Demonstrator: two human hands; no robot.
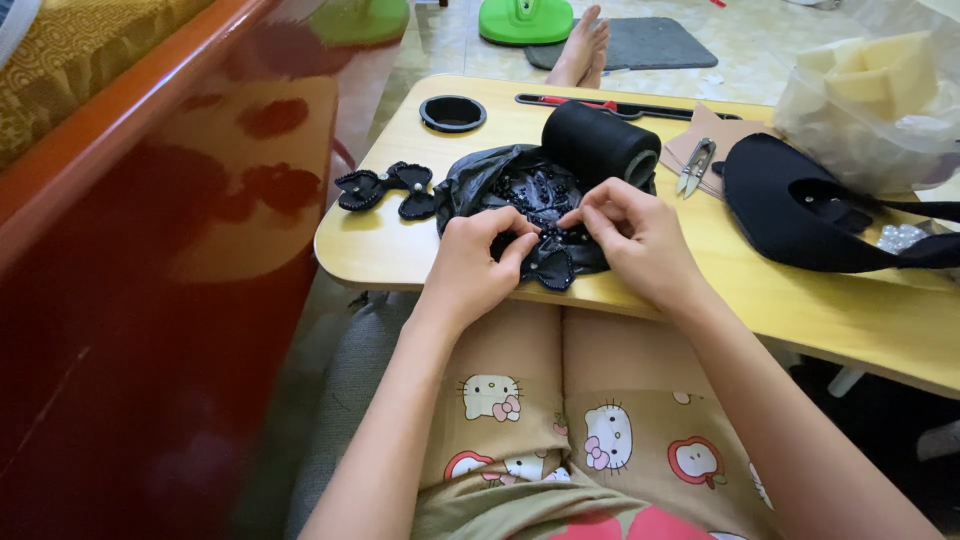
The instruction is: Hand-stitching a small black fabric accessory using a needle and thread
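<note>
1. Black and beaded, a small bow (553, 267) lay at the near edge of the worktop (400, 250), just over the person's lap, where both hands could meet on it without reaching.
2. The left hand (475, 265) curled its fingers narrowly against the bow's left side, seemingly pinning it flat, while the right hand (630, 230) pinched thumb and forefinger onto its top; whether a needle sat in that pinch could not be told.
3. Its loops looked glossy, edged with tiny dark beads.
4. Just behind lay a crumpled black bag (500, 185) of beaded pieces, with two finished bows (385, 188) set apart to its left.
5. Farther back stood a black roll (598, 143), thread snips (695, 165), a black curved strap piece (790, 215) and a round black lid (452, 113).
</note>
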